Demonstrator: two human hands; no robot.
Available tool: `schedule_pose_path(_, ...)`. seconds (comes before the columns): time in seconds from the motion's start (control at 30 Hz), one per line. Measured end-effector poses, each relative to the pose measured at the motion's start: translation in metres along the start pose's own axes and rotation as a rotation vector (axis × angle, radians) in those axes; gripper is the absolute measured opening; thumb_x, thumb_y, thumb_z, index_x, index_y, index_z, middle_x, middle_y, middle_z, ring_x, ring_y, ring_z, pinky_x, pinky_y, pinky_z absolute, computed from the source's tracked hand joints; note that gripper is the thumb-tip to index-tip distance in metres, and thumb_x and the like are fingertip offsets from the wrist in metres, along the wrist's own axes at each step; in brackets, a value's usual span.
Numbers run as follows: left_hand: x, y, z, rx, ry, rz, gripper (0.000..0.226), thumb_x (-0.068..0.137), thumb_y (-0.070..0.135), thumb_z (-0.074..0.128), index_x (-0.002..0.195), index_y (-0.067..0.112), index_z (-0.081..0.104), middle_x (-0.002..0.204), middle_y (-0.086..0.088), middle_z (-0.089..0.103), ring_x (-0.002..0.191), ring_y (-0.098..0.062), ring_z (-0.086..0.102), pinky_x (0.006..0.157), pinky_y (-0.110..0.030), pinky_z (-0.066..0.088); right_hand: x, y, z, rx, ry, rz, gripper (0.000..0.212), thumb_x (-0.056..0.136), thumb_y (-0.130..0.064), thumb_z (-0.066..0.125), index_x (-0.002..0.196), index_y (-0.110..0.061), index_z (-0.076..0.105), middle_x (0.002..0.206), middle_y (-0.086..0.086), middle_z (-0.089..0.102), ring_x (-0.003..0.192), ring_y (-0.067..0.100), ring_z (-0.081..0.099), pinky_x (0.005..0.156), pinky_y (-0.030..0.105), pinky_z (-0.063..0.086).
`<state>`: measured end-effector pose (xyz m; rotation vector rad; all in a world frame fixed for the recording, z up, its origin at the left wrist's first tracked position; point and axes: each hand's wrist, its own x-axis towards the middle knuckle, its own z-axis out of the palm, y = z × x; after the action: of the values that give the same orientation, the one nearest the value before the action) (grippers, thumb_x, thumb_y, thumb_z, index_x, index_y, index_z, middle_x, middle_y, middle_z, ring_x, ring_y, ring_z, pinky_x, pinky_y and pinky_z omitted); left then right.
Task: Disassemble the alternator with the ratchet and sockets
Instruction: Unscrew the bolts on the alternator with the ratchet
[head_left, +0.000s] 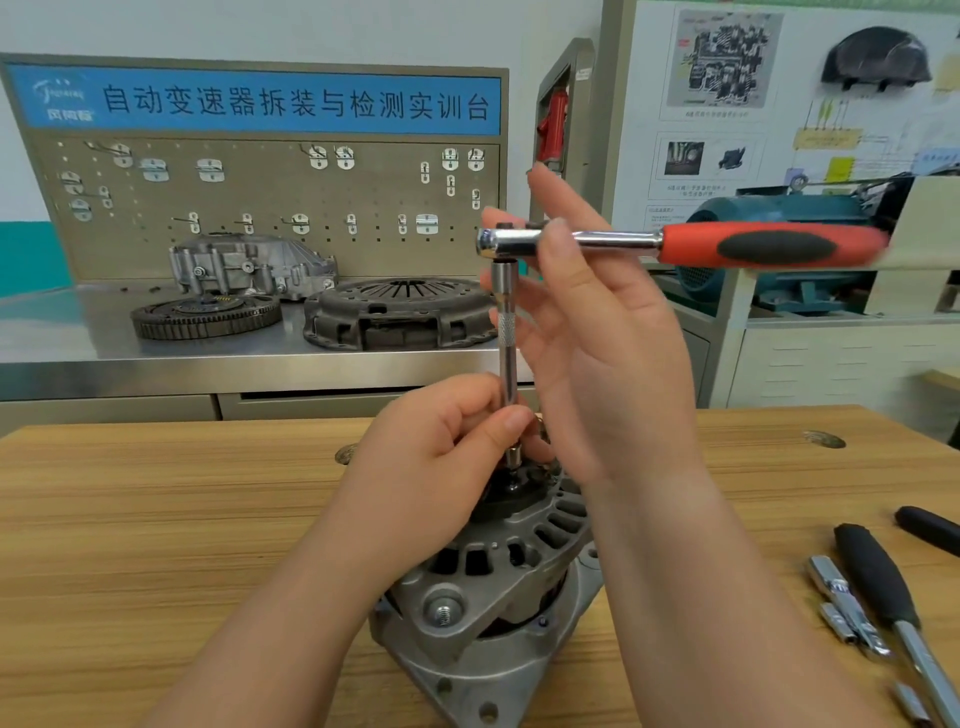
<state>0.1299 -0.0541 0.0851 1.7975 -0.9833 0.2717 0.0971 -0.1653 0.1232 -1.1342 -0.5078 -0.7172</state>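
Head view: my left hand (441, 452) pinches the extension bar (507, 353) just above the alternator (498, 571), from whose top the bar rises upright. Higher over the alternator, my right hand (608, 353) seems to pinch the ratchet (675, 244), its handle level, pointing right.

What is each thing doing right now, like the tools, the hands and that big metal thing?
Grey metal alternator: resting on the wooden table.
Red-and-black-handled ratchet: level, fitted on the bar's top.
Slim chrome extension bar: upright, tip on the alternator.
Left hand: pinches the bar low down.
Right hand: holds the ratchet's head.
Black-handled tool: lying on the table, untouched.
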Motion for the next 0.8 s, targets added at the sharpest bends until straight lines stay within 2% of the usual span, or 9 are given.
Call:
schedule_pose_path(0.1,-0.0001,-0.0004,0.0006,0.009,0.004,-0.017,0.021,0.094,0.026,0.055,0.081,0.014,0.068,0.073,0.015,0.072,0.071,-0.036,0.062,0.067,-0.048,0.049,-0.0003,-0.0013,0.0015,-0.057,-0.023,-0.072,0.024,0.086,-0.014,0.060,0.103,-0.029,0.070,0.102,-0.012,0.070,0.097,0.001,0.060,0.091,0.024,0.047)
schedule_pose_path(0.2,-0.0004,-0.0004,0.0021,-0.051,-0.007,-0.023,0.029,0.088,0.038,0.052,0.090,0.014,0.069,0.079,-0.004,0.074,0.079,-0.044,0.063,0.075,-0.056,0.051,0.0000,0.0010,-0.0002,-0.010,-0.012,-0.003,0.022,0.089,-0.022,0.058,0.107,-0.028,0.069,0.112,-0.002,0.070,0.101,0.012,0.063,0.093,0.029,0.050)
schedule_pose_path(0.27,-0.0002,0.0000,0.0025,-0.058,-0.024,-0.024,0.035,0.086,0.041,0.047,0.096,0.014,0.068,0.087,-0.017,0.071,0.086,-0.042,0.063,0.080,-0.056,0.051,0.0001,0.0012,-0.0019,0.076,0.005,0.063,0.027,0.094,-0.025,0.053,0.118,-0.020,0.063,0.104,0.003,0.072,0.090,0.017,0.065,0.086,0.028,0.054)
schedule_pose_path(0.3,-0.0002,0.0001,0.0026,-0.048,-0.033,-0.017,0.035,0.086,0.041,0.046,0.096,0.015,0.068,0.088,-0.016,0.070,0.087,-0.040,0.063,0.080,-0.055,0.051,0.0003,0.0004,-0.0023,0.106,0.014,0.082,0.029,0.096,-0.024,0.050,0.121,-0.016,0.061,0.100,0.003,0.073,0.085,0.016,0.066,0.082,0.026,0.055)
schedule_pose_path(0.43,0.0005,0.0005,0.0014,-0.004,-0.015,-0.005,0.025,0.093,0.033,0.050,0.088,0.016,0.067,0.080,0.013,0.073,0.078,-0.038,0.064,0.073,-0.051,0.052,-0.0008,-0.0003,-0.0001,-0.028,0.022,-0.018,0.021,0.093,-0.021,0.054,0.111,-0.026,0.066,0.104,-0.001,0.073,0.094,0.010,0.064,0.090,0.028,0.052)
schedule_pose_path(0.57,0.0006,-0.0017,0.0021,0.021,0.004,-0.004,0.018,0.093,0.025,0.054,0.083,0.017,0.067,0.063,0.020,0.067,0.055,-0.027,0.054,0.055,-0.034,0.046,-0.0019,-0.0027,0.0044,-0.134,-0.025,-0.166,0.026,0.088,-0.010,0.060,0.099,-0.031,0.070,0.096,-0.011,0.068,0.093,-0.001,0.060,0.088,0.019,0.046)
schedule_pose_path(0.63,0.0001,-0.0019,0.0017,0.002,0.004,0.006,0.021,0.094,0.030,0.055,0.080,0.019,0.066,0.058,0.009,0.064,0.052,-0.025,0.048,0.053,-0.033,0.042,-0.0017,-0.0006,0.0047,-0.067,-0.040,-0.112,0.024,0.088,-0.013,0.059,0.102,-0.030,0.070,0.100,-0.008,0.069,0.097,0.001,0.061,0.091,0.021,0.048)
schedule_pose_path(0.7,-0.0002,-0.0008,0.0013,-0.020,-0.010,0.002,0.029,0.092,0.041,0.051,0.084,0.017,0.066,0.068,-0.011,0.065,0.063,-0.031,0.056,0.063,-0.043,0.051,-0.0019,0.0012,0.0031,0.015,-0.032,-0.022,0.022,0.094,-0.022,0.053,0.111,-0.029,0.066,0.110,-0.003,0.071,0.103,0.010,0.063,0.094,0.026,0.050)
schedule_pose_path(0.8,-0.0010,0.0011,0.0005,0.005,-0.029,0.013,0.036,0.087,0.043,0.044,0.083,0.014,0.065,0.075,-0.013,0.065,0.072,-0.030,0.059,0.071,-0.050,0.050,-0.0019,0.0001,0.0021,0.084,0.004,0.067,0.027,0.101,-0.029,0.040,0.116,-0.018,0.059,0.101,0.000,0.074,0.090,0.015,0.067,0.079,0.022,0.053)
